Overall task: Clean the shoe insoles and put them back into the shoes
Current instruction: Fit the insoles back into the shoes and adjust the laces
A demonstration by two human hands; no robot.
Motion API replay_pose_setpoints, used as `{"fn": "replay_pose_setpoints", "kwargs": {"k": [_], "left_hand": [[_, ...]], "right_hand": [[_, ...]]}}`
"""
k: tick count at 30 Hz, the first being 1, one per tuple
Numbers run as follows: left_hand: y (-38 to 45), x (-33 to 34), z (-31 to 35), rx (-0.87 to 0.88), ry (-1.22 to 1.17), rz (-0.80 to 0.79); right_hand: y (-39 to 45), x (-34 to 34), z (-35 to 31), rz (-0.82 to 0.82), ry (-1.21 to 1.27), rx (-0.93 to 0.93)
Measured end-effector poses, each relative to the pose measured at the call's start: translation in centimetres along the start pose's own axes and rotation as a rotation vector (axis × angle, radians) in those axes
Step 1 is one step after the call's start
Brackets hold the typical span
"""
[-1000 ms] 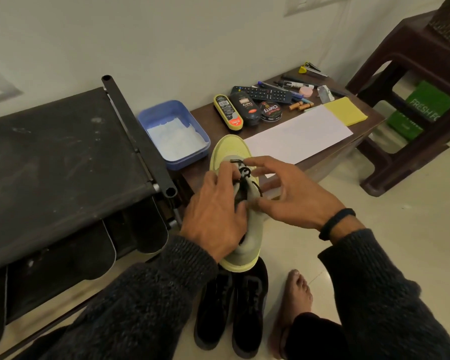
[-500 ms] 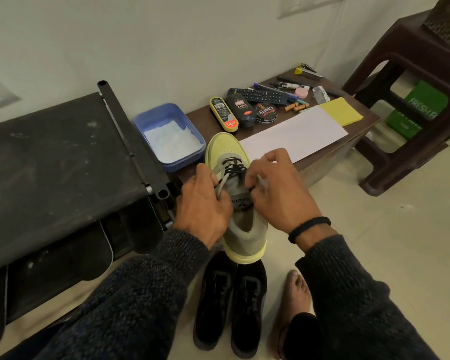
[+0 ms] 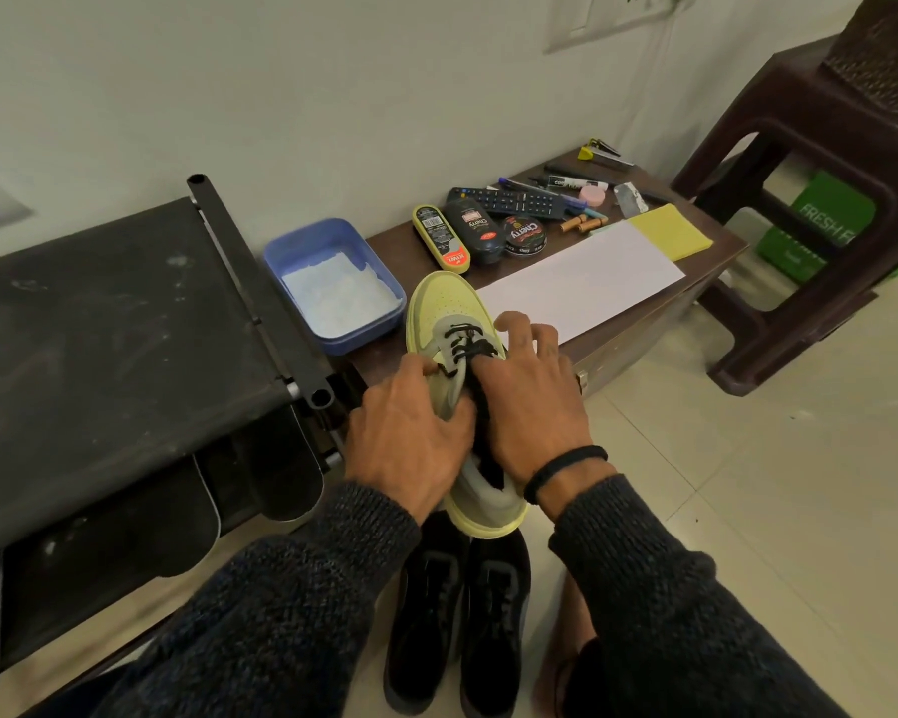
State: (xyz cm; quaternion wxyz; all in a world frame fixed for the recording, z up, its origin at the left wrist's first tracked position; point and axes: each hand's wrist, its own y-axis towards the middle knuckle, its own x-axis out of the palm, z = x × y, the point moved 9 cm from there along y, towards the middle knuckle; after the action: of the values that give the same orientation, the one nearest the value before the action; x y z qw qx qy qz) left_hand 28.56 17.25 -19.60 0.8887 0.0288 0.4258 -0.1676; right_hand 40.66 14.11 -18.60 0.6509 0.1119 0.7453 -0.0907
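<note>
A yellow-green and grey sneaker (image 3: 447, 303) with black laces is held between both hands, its toe resting on the edge of the low brown table (image 3: 395, 241). My left hand (image 3: 405, 437) grips the shoe's left side, fingertips at the laces. My right hand (image 3: 530, 406) holds the right side, with its thumb on the laces and its fingers spread over the edge. A dark strip (image 3: 488, 437) runs from the laces down into the shoe's opening; I cannot tell whether it is the insole. A pair of black shoes (image 3: 457, 614) stands on the floor below.
On the table are a blue tub (image 3: 353, 339) holding something white, a white paper sheet (image 3: 581, 282), a yellow cloth (image 3: 670, 233), shoe polish containers (image 3: 440, 238), a remote (image 3: 514, 199) and pens. A black rack (image 3: 115, 313) is at left, a brown stool (image 3: 825, 147) at right.
Both hands have slid along the sneaker. The right fingers now spread over its right side, and a dark strip shows where the grey tongue was visible.
</note>
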Motion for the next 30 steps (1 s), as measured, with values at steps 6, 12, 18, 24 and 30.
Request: {"fn": "replay_pose_setpoints", "kwargs": {"k": [6, 12, 18, 24, 30], "left_hand": [[0.1, 1.1, -1.5, -0.227, -0.37, -0.122], [0.2, 1.5, -2.4, -0.312, -0.552, -0.059], [0.3, 1.0, -1.8, -0.259, -0.621, -0.016], [0.2, -0.2, -1.4, -0.191, -0.624, 0.106], [0.5, 2.1, -1.8, -0.291, -0.84, 0.015]], "right_hand": [[0.2, -1.4, -0.3, 0.043, 0.071, -0.083], [-0.1, -1.6, -0.8, 0.05, 0.039, -0.143], [-0.4, -2.6, -0.2, 0.154, 0.204, -0.132], [-0.2, -2.7, -0.3, 0.198, 0.139, -0.062], [-0.3, -3.2, 0.7, 0.266, 0.239, 0.028]]}}
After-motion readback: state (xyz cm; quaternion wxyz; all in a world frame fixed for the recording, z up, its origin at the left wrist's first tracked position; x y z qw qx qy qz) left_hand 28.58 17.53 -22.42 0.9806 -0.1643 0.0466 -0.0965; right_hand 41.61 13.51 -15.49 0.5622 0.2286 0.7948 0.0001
